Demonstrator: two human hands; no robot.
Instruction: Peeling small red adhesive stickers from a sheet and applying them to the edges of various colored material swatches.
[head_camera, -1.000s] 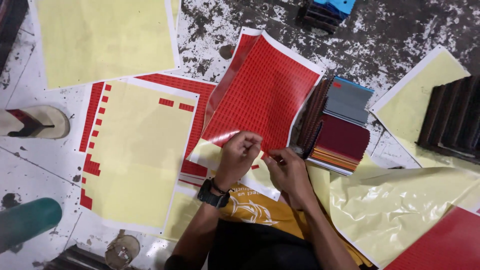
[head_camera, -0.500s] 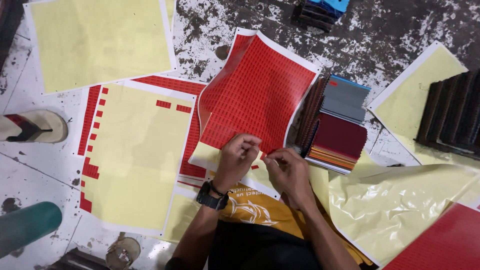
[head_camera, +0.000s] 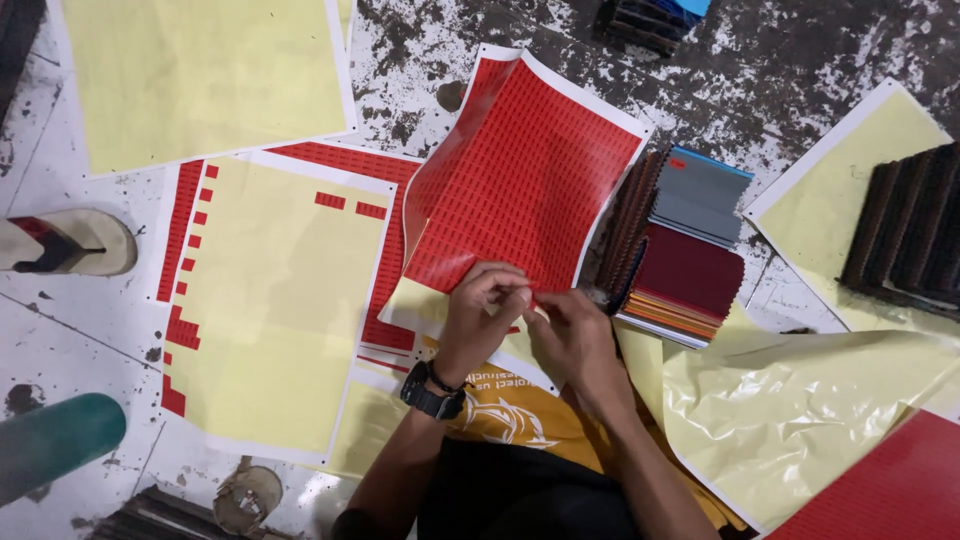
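A curled red sticker sheet (head_camera: 530, 185) covered in small red labels lies on the floor in front of me. My left hand (head_camera: 485, 310), with a black watch on the wrist, pinches at its near edge. My right hand (head_camera: 570, 335) meets it there, fingertips together on a small label; the label itself is hidden by my fingers. To the left lies a yellow backing sheet (head_camera: 275, 300) with a few red labels left along its edges.
A stack of fabric swatch books (head_camera: 685, 250) sits right of the red sheet. Crumpled yellow backing paper (head_camera: 810, 400) lies at right, more yellow sheets (head_camera: 200, 75) at top left. A sandal (head_camera: 65, 245) and a green cylinder (head_camera: 55, 440) lie at left.
Both hands stay at the sheet's near edge; their fingertips have drawn closer together. The view has shifted slightly.
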